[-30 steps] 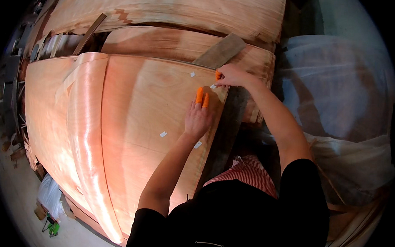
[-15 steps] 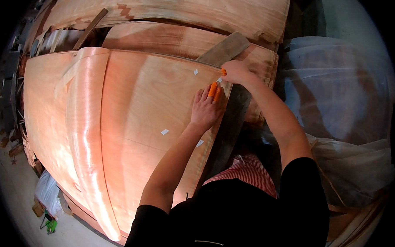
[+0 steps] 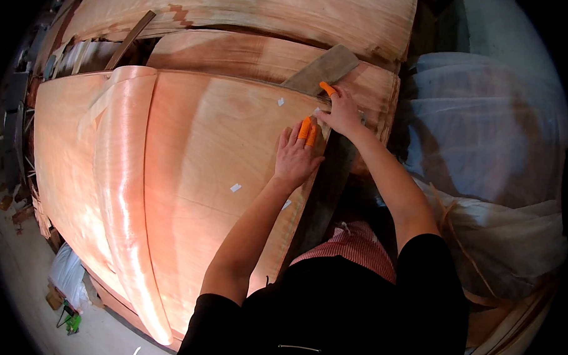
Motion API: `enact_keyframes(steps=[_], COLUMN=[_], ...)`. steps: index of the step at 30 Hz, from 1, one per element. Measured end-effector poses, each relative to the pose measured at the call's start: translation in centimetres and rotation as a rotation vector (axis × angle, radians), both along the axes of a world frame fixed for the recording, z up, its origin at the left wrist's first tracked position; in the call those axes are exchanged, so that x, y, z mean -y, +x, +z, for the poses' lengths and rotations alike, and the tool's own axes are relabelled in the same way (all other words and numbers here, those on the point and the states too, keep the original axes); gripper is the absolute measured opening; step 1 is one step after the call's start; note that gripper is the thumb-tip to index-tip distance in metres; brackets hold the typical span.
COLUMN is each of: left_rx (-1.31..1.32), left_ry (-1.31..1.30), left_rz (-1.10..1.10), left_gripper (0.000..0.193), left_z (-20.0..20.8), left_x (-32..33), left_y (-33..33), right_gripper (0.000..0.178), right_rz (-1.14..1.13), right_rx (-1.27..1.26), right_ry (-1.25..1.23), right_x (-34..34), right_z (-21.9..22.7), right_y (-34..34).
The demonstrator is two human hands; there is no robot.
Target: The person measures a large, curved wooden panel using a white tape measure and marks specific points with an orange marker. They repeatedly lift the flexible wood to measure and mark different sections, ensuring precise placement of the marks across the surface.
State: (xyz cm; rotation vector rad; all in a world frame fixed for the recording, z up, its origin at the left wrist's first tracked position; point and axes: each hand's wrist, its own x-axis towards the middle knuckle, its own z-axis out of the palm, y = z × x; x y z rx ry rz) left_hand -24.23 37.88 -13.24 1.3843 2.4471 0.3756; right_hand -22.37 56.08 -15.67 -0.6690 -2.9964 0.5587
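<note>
Four small white patches (image 3: pixel 235 188) on one broad wood sheet (image 3: pixel 192 130)

At the far left, on a light grey floor (image 3: pixel 107 321), a crumpled bundle of whitish plastic (image 3: pixel 70 276) lies near a green object (image 3: pixel 72 322), too small to identify. Next comes the wood sheet itself, pale orange and smooth, with soft wavy grain and a bright shine toward the person's left. Along its left part runs a curled layer (image 3: pixel 123 203), a long rounded tube with a glossy, finely lined skin. Beyond the sheet, a narrow wood strip (image 3: pixel 131 39) leans at a slant, and a stack of sheets (image 3: pixel 252 13) shows uneven, layered edges.

Farther right sit the white patches, flat and four-sided: two inward on the sheet, one near its right edge and partly hidden by the left forearm, and one at the far right corner. Whether they bear any writing is too small to tell. The left hand (image 3: pixel 295 160), with orange covers (image 3: pixel 305 126) on two fingers, lies spread on the sheet, grasping nothing. The right hand (image 3: pixel 341 115) is at the corner patch, one orange-capped finger raised; whether it pinches or only presses that patch, I cannot tell. Just beyond lies a flat grey-brown board (image 3: pixel 323 69), set aslant. At the far right, translucent plastic sheeting (image 3: pixel 485 134) spreads in smooth bluish folds.
</note>
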Motion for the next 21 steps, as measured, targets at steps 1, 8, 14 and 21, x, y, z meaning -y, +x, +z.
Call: enact_keyframes(steps=[1, 8, 14, 21], left_rx=[-0.004, -0.025, -0.053, 0.091], left_ry=[0.016, -0.079, -0.038, 0.201], left_rz=[0.000, 0.026, 0.202, 0.369], left_gripper=[0.074, 0.090, 0.082, 0.046], left_z=[0.1, 1.2, 1.0, 4.4], left_x=[0.1, -0.2, 0.3, 5.2], left_y=[0.0, 0.9, 2.1, 2.2], right_gripper=[0.066, 0.051, 0.045, 0.042], right_rz=[-0.038, -0.387, -0.401, -0.413], right_rx=[0.022, 0.012, -0.271, -0.342], right_ry=[-0.047, -0.459, -0.364, -0.511], right_x=[-0.1, -0.4, -1.8, -2.6], right_z=[-0.7, -1.0, -1.4, -3.2], right_y=[-0.2, -0.2, 3.2, 7.0])
